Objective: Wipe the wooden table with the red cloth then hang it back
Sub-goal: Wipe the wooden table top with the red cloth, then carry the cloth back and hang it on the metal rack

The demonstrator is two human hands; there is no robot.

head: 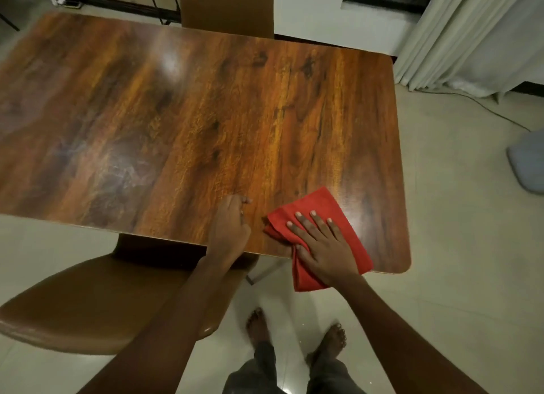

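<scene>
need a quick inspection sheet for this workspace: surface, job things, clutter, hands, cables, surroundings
surface: wooden table, glossy, with glare and pale smears on its left part
job's things: red cloth, folded, on the near right corner, one end hanging over the near edge
clutter: nothing seen
grippers: right hand pressed flat on the cloth, fingers straight and spread; left hand rests on the table by the near edge, fingers curled, holding nothing
cables: thin cable on the floor at right, below the curtain
surroundings: brown chair at the near side, second chair at the far side, white curtain, pale tiled floor
</scene>
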